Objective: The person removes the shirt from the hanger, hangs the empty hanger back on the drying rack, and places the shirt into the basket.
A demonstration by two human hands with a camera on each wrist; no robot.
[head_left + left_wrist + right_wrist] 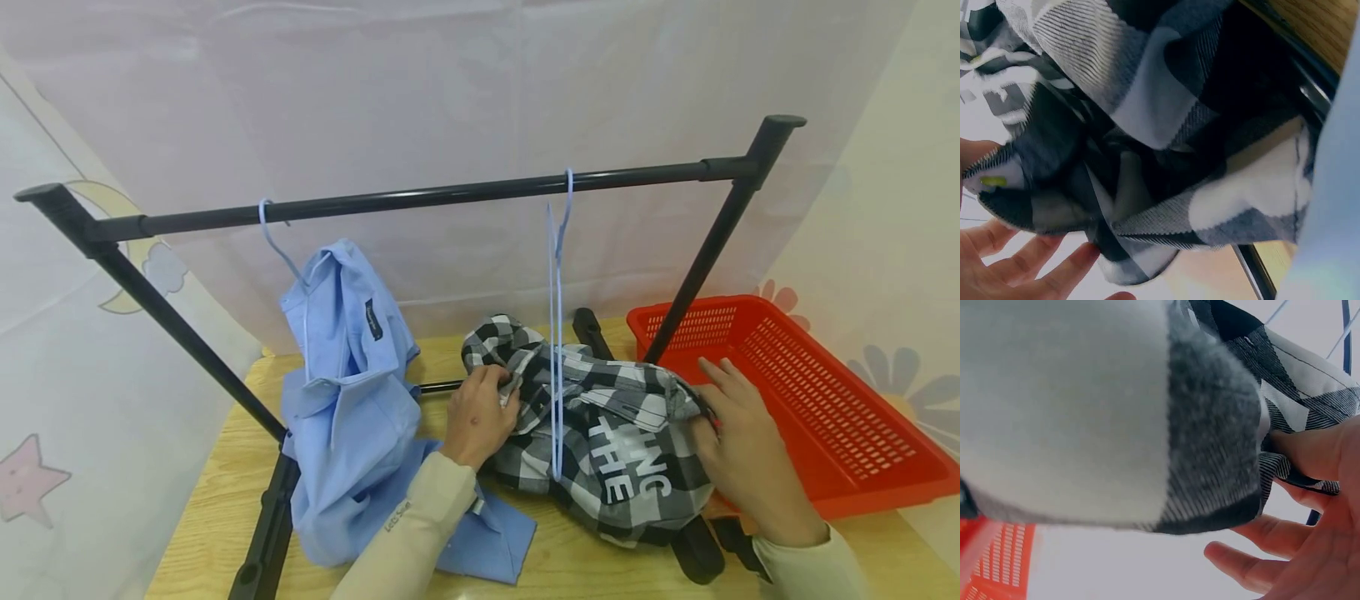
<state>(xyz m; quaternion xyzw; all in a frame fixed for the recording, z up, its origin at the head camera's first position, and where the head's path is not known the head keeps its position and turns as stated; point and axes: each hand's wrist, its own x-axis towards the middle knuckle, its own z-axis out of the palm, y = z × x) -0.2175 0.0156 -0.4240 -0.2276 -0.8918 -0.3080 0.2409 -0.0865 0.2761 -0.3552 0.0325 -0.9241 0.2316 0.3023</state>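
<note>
A black-and-white checked shirt (600, 425) with white lettering lies bunched below the rack's bar. My left hand (480, 417) pinches its edge near the left end; in the left wrist view, the thumb and fingers (1041, 262) are at the folded cloth. My right hand (738, 442) grips the shirt's right end. Thumb and index finger pinch the cloth in the right wrist view, with the other fingers (1247, 565) extended. A thin light-blue hanger (557, 358), seen nearly edge-on, hangs from the bar in front of the shirt.
The black rack bar (420, 197) spans the wooden table (217, 492). A light-blue shirt (352, 417) hangs from it at left, its lower part on the table under my left forearm. A red basket (832, 400) stands at right, behind my right hand.
</note>
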